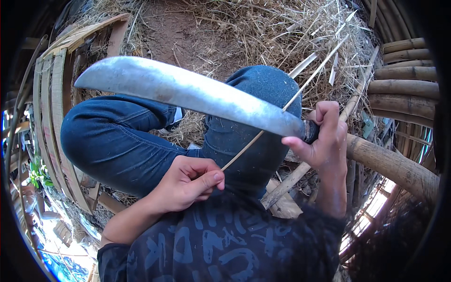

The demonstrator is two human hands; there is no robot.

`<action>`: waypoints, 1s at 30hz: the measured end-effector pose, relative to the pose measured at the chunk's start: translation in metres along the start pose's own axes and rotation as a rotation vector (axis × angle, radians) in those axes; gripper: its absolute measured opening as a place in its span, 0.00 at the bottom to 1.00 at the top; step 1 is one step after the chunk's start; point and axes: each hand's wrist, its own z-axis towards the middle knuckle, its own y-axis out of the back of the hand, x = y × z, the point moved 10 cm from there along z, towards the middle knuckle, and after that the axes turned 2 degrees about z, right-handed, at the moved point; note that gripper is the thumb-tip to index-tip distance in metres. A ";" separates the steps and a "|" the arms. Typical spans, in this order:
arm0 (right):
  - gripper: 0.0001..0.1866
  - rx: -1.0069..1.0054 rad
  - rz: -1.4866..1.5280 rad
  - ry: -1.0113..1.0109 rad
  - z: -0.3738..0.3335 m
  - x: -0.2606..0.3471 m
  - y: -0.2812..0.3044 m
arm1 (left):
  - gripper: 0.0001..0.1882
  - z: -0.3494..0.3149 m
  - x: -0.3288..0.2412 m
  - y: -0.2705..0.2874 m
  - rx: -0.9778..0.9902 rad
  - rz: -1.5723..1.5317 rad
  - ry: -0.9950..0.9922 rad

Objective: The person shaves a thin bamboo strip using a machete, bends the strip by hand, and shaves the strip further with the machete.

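Observation:
A large machete (188, 91) with a broad, curved grey blade lies across the view above my knees, its tip toward the left. Wrapped around its dark handle is my right hand (329, 138), thumb stretched along the base of the blade. A thin bamboo strip (319, 68) slants from my left hand up to the far right, passing beneath the blade near its handle end. My left hand (195, 182) pinches the strip's near end between thumb and fingers, close to my belly. The blade hides part of the strip where they cross.
Dry straw and shavings (272, 33) cover the ground ahead. A wooden slat crate (58, 108) stands at the left. Bamboo poles (404, 87) are stacked at the right, and a thick pole (394, 162) lies beside my right arm. My bent knees in jeans (127, 136) fill the middle.

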 end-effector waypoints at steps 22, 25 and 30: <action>0.32 -0.138 -0.017 -0.112 0.010 -0.046 0.019 | 0.12 -0.023 0.015 0.016 -0.059 0.092 0.059; 0.31 -0.165 -0.055 -0.213 0.009 -0.075 0.029 | 0.12 -0.033 0.016 0.024 -0.095 0.182 0.055; 0.33 -0.161 -0.023 -0.063 -0.001 -0.048 0.018 | 0.12 -0.041 0.025 0.026 -0.068 0.162 0.078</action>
